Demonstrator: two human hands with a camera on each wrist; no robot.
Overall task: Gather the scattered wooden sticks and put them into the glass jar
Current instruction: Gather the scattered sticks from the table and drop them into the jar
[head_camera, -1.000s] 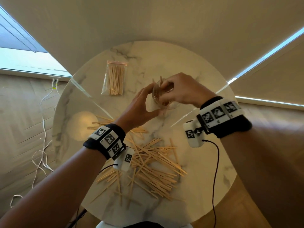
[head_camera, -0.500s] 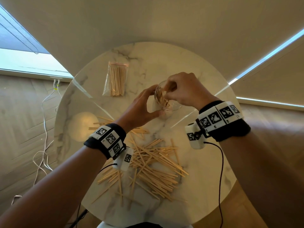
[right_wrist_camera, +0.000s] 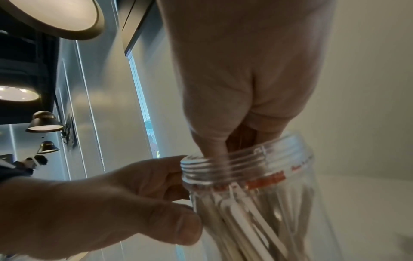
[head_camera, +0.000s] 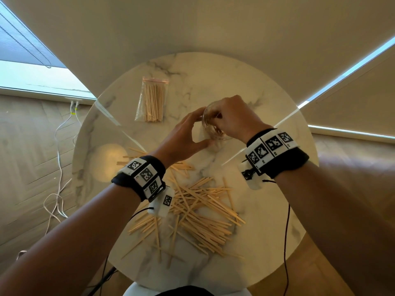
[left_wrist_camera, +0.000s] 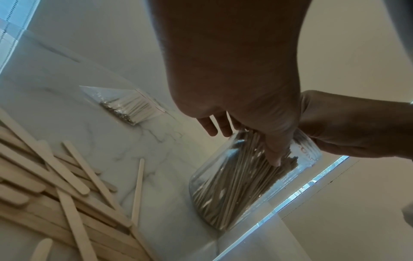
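A clear glass jar [head_camera: 210, 130] stands tilted on the round marble table [head_camera: 267, 221], with several wooden sticks [right_wrist_camera: 234, 220] inside it. My left hand [head_camera: 198, 129] grips the jar's side, thumb [left_wrist_camera: 274, 151] on the glass below the threaded neck [right_wrist_camera: 223, 169]. My right hand [head_camera: 219, 118] sits over the mouth, and its thumb and fingers [right_wrist_camera: 212, 141] dip into the opening, pinched on sticks. A loose pile of flat wooden sticks [head_camera: 201, 208] lies near the table's front, under my wrists.
A clear plastic bag of thin sticks [head_camera: 152, 101] lies at the table's back left. White cables [head_camera: 57, 167] trail over the wooden floor on the left. Blinds hang behind the table. Black wrist cables drop past the table's front edge.
The sticks that stood out above my right hand have gone down into the jar. My right hand has lowered onto the mouth; my left hand has kept its hold.
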